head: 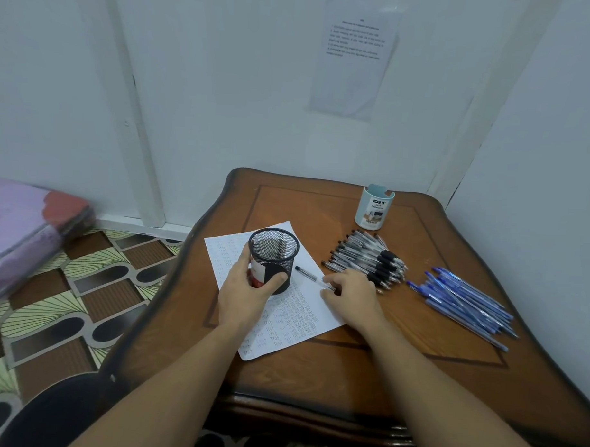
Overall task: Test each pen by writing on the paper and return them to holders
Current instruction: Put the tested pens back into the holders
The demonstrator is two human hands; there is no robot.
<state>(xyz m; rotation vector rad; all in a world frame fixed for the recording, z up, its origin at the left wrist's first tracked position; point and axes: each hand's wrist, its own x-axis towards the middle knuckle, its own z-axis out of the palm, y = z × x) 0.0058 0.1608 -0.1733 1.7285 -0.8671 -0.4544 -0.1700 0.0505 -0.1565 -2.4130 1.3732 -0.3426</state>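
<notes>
the left hand (248,288) is gripping the black mesh holder (274,256), fingers and thumb curling round its lower wall. the holder is standing upright on the upper part of the paper (283,323) and is looking empty from here. the right hand (351,295) is pinching a single pen (310,275) at one end between thumb and fingertips. the pen is lying almost flat on the paper, its black end pointing up and left, just beside the holder.

judging from this, the person is either picking the pen up for testing or getting ready to drop it in. to do this well, the right hand should be lifting the pen clear of the sheet, turning it upright and lowering it straight through the rim. meanwhile the left hand should be steadying the light mesh so it is not tipping. if the pen is not yet tested, the bare margin at the sheet's right is offering room for a stroke, since writing is covering most of the paper.

counting: one sheet of paper, one pen in hand, and two holders, the mesh one and a pale blue holder (374,209) standing at the back of the worktop (348,375). two loose heaps are lying to the right, black pens (366,259) and blue pens (465,299). each heap is holding well over ten, overlapping too much for an exact count
</notes>
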